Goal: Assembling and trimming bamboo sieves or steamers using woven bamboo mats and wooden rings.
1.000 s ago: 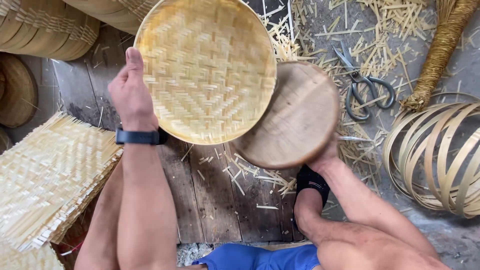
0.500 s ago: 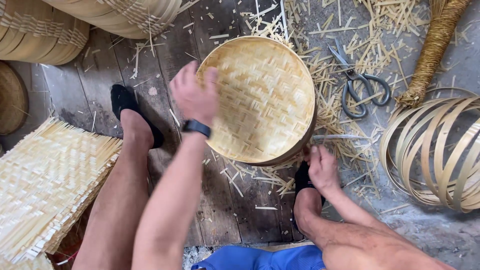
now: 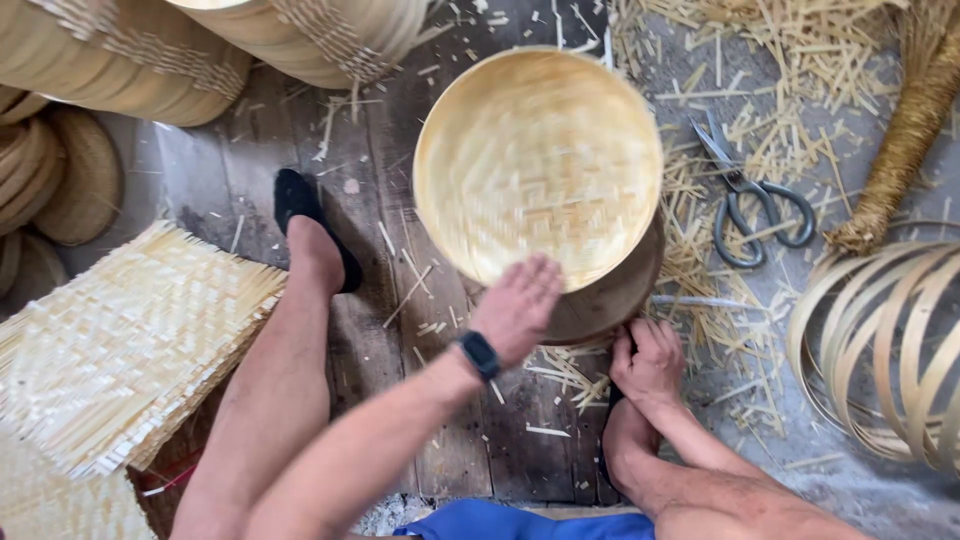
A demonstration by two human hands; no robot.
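Left hand (image 3: 517, 308) now lower, open on one woven tray (image 3: 538, 165); right hand (image 3: 648, 358) gripping wooden block (image 3: 612, 298).

The person's arms are bare to above the elbow, with no sleeves in view. The left hand (image 3: 517, 305) has a dark smartwatch (image 3: 481, 354) on a black band strapped around its wrist. The right hand (image 3: 648, 358) wears no ring, band or glove. Both legs are bare from thigh to ankle. A black slip-on shoe (image 3: 303, 210) covers the left foot. Bright blue shorts (image 3: 520, 522) show at the bottom edge.
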